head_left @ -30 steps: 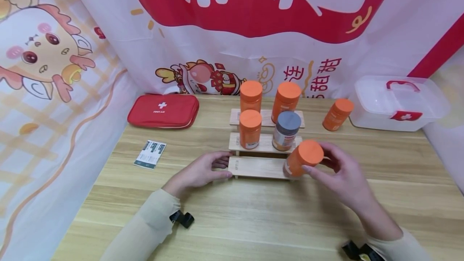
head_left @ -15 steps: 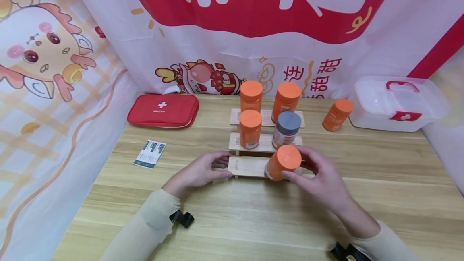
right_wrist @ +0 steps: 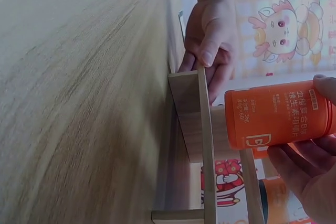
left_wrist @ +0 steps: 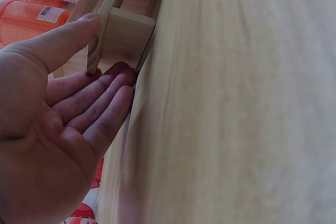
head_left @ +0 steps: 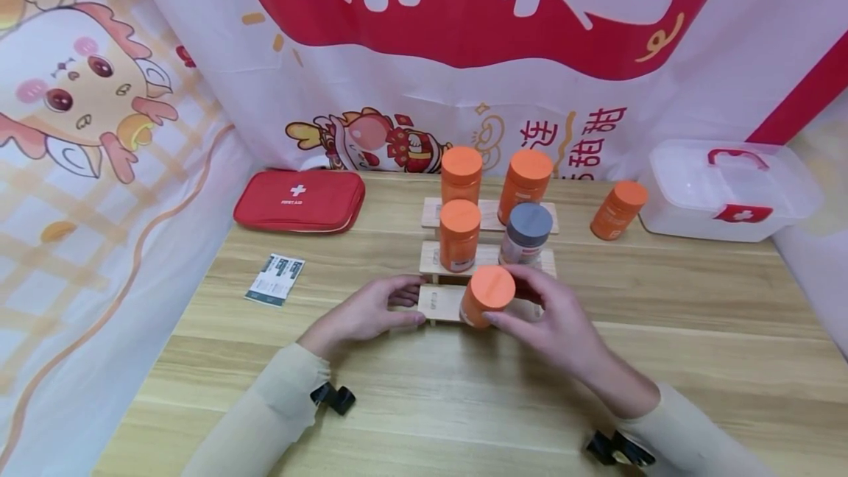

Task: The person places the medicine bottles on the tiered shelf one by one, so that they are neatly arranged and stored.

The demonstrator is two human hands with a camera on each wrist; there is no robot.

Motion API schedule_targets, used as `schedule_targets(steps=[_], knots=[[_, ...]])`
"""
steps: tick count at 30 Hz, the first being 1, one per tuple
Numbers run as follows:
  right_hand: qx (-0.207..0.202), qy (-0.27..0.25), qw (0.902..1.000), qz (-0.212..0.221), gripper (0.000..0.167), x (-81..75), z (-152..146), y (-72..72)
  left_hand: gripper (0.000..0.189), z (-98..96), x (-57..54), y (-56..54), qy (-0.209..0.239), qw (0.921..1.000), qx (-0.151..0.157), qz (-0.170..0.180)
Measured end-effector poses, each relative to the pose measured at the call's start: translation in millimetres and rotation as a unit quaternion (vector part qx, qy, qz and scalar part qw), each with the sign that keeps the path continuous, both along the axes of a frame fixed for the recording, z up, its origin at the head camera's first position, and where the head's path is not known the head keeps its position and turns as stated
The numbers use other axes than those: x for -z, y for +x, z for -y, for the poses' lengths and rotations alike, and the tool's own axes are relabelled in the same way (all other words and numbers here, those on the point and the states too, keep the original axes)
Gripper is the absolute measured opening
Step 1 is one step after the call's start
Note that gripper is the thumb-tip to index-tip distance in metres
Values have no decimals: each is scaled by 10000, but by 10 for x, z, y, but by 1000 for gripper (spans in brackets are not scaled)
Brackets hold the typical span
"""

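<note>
My right hand (head_left: 563, 322) pinches an orange supplement bottle (head_left: 487, 297) by its sides, thumb at the front and fingers behind. In the right wrist view, a small gap separates the bottle's base (right_wrist: 231, 121) from the lowest board of the wooden step rack (head_left: 440, 302). My left hand (head_left: 364, 311) holds this board's left end; the left wrist view has the thumb on its edge and the fingers at its underside. An orange bottle (head_left: 458, 238) and a grey-capped bottle (head_left: 528, 230) stand on the middle step. Two orange bottles (head_left: 461, 171) (head_left: 525, 186) occupy the top step.
Right of the rack, another orange bottle (head_left: 619, 210) stands beside a clear plastic box (head_left: 702, 197) with a red handle. A red first aid pouch (head_left: 298, 201) lies at the back left, with a printed blister pack or card (head_left: 275, 280) before it. A printed cloth hangs behind.
My right hand has carried the orange bottle leftward along the lowest step, from its right end to around its middle. My left hand has stayed at the rack's left end.
</note>
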State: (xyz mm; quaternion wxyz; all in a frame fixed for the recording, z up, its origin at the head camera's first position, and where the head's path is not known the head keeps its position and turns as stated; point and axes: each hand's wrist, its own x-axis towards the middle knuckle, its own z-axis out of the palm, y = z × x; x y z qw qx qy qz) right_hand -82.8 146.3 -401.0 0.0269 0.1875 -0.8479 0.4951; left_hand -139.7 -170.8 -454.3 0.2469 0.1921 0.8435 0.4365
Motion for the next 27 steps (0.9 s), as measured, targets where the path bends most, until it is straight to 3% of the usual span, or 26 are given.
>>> schedule_targets(steps=[19, 27], knots=[[-347, -213, 9992, -59, 59, 58, 249, -138, 69, -10, -10, -21, -62, 10000, -47, 32], [-120, -61, 9996, -235, 58, 85, 329, -183, 69, -6, -12, -19, -145, 9999, -47, 10]])
